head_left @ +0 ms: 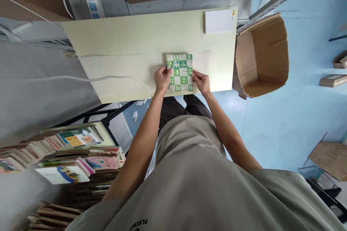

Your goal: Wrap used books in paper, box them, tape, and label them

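Near the front edge of the table (121,36) is a closed green-and-white checkered book (179,73), cover up; whether it touches the table is unclear. The left hand (162,78) grips its left edge, thumb on the cover; the right hand (202,82) pinches its right edge between thumb and fingers. The step looks like steadying the book; shifting it would call for an even hold on both edges. At the table's far right corner lies a white block (219,21); off the table's right end, an open carton (271,50). Across the table's left part a white cable (108,77) runs toward the left hand, a possible snag.
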### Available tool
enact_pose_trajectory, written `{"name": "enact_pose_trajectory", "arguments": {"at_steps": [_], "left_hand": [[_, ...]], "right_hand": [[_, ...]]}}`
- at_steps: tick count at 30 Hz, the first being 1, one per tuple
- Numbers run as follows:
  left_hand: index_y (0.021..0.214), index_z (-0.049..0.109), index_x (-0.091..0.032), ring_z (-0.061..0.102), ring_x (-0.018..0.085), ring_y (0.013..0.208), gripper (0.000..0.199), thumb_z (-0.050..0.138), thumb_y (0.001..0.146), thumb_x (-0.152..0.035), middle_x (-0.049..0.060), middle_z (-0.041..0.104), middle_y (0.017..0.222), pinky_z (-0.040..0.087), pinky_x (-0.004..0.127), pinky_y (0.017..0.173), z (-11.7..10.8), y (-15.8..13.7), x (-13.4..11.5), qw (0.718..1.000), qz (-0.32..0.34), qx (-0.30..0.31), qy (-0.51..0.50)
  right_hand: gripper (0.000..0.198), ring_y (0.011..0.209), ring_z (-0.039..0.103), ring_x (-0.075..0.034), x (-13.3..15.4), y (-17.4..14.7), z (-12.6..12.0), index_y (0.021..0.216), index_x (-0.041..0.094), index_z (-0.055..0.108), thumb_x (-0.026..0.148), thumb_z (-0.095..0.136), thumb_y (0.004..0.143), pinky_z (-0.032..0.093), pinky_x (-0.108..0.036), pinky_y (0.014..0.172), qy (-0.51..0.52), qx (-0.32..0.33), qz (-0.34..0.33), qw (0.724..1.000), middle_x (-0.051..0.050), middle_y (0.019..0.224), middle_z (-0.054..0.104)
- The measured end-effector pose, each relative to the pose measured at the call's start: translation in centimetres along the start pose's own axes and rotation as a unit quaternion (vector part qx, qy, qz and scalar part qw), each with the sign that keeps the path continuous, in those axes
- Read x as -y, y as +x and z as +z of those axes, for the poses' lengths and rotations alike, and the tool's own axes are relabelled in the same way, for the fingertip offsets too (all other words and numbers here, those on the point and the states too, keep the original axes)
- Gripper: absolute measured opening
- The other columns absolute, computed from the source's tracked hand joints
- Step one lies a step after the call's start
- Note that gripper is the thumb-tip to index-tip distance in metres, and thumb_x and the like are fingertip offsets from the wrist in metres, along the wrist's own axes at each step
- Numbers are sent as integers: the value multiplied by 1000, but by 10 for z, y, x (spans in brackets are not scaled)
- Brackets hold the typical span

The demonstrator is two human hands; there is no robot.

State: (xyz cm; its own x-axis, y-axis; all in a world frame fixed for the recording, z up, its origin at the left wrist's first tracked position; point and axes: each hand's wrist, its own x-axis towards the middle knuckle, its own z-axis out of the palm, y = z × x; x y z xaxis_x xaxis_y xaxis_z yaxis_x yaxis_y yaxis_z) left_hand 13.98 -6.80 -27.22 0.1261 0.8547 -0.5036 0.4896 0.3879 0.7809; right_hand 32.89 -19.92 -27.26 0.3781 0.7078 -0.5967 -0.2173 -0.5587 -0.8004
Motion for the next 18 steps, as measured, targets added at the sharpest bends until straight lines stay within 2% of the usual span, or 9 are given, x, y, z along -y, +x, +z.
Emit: {"name": "enact_pose_trajectory", "arguments": {"at_steps": [4, 8, 12, 15, 18], "left_hand": [[90, 74, -24, 77, 25, 103, 40, 78, 99, -63, 6, 82, 95, 60, 31, 86, -6, -2, -2, 999, 13, -10, 36], [99, 78, -24, 77, 27, 108, 38, 78, 99, -63, 7, 83, 101, 61, 34, 92, -9, 3, 0, 999, 20, -17, 32], [105, 79, -24, 79, 27, 114, 36, 82, 97, -58, 9, 84, 108, 62, 35, 97, -3, 7, 2, 999, 12, -27, 37], [104, 79, -24, 79, 29, 116, 33, 84, 97, -56, 10, 85, 109, 62, 37, 100, 2, 6, 5, 998, 25, -35, 40], [102, 78, -25, 79, 31, 119, 30, 84, 97, -54, 10, 85, 107, 63, 39, 102, 4, 3, 7, 996, 43, -60, 52]], "right_hand": [[82, 139, 81, -36, -7, 6, 4, 143, 24, 88, 88, 81, 93, 71, -57, 122, 1, 8, -13, 1000, -5, 139, 90], [80, 135, 83, -37, -14, 15, 11, 141, 23, 89, 86, 84, 92, 71, -59, 121, 25, 12, -42, 999, -6, 138, 90], [73, 133, 85, -36, -7, 16, 14, 138, 22, 90, 81, 81, 97, 72, -54, 119, -25, -2, -28, 999, -7, 137, 90], [67, 123, 88, -36, 5, 4, -8, 131, 21, 91, 79, 79, 101, 73, -51, 113, -102, -10, -37, 994, -11, 132, 91], [66, 116, 88, -34, 14, -10, -47, 135, 20, 86, 77, 72, 106, 72, -51, 109, -184, -91, -83, 975, -18, 134, 88]]}}
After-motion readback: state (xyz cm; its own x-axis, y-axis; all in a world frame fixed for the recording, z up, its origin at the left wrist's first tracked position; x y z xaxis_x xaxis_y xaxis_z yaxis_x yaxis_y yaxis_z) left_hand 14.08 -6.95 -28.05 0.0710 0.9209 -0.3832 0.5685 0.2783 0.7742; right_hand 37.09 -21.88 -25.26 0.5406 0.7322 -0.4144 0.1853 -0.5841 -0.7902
